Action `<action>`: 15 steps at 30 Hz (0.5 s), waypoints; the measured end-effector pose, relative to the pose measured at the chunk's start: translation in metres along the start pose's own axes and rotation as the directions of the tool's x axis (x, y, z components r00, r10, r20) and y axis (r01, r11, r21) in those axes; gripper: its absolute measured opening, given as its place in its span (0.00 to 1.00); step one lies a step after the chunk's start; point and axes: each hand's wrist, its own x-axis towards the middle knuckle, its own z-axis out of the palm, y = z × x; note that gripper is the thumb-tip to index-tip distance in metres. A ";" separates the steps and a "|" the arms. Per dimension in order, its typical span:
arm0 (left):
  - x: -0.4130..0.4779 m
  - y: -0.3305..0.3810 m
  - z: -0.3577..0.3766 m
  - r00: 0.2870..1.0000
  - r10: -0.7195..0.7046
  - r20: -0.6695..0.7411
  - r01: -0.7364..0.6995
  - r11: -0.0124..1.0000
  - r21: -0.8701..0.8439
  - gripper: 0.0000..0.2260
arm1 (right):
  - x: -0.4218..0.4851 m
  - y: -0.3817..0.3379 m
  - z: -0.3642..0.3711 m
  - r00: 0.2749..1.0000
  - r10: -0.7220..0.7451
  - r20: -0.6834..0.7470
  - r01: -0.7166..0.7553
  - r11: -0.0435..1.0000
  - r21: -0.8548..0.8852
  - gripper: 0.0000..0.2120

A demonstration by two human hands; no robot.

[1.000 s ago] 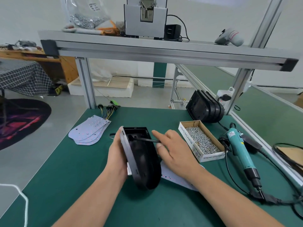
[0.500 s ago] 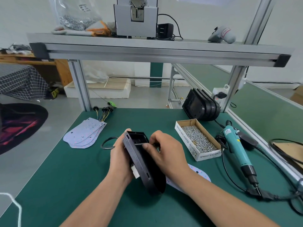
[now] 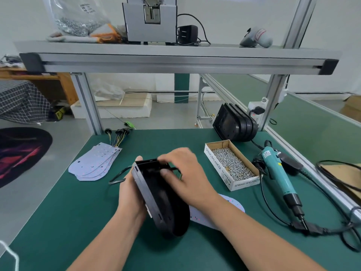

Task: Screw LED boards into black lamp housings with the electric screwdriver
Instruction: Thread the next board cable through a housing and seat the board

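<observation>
A black lamp housing (image 3: 162, 200) stands on edge on the green mat, tilted. My left hand (image 3: 130, 194) grips its left side. My right hand (image 3: 187, 177) lies over its upper right part, fingers curled on a thin black cable (image 3: 117, 176) that runs through the housing top and loops out to the left. One white LED board (image 3: 232, 206) lies flat under my right wrist. The teal electric screwdriver (image 3: 279, 175) lies on the mat at the right, untouched.
A cardboard box of screws (image 3: 232, 165) sits right of my hands. Several LED boards (image 3: 95, 163) with wires are stacked at the left. More black housings (image 3: 236, 124) lean at the back right. An aluminium shelf (image 3: 175, 57) spans overhead. Cables trail at the right edge.
My right hand moved left onto the housing top, following the cable in. The housing tipped further over, and the cable loop grew on the left side.
</observation>
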 end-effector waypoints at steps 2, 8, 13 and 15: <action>0.001 0.001 -0.005 1.000 -0.002 -0.027 0.002 1.000 0.004 0.22 | -0.004 0.010 -0.009 0.990 0.143 0.009 -0.143 0.989 0.030 0.13; -0.001 0.004 -0.001 0.998 -0.047 -0.035 0.047 0.999 0.020 0.26 | -0.015 0.028 -0.018 0.937 0.289 0.198 -0.310 0.947 0.083 0.08; 0.001 0.004 0.004 0.990 0.035 -0.139 -0.026 0.998 0.063 0.22 | -0.011 0.017 -0.019 0.983 0.136 -0.125 -0.123 0.987 0.106 0.11; 0.000 0.006 0.007 0.988 0.025 -0.155 -0.019 0.999 0.044 0.30 | -0.010 0.014 -0.021 0.993 0.018 -0.119 -0.017 1.000 0.016 0.12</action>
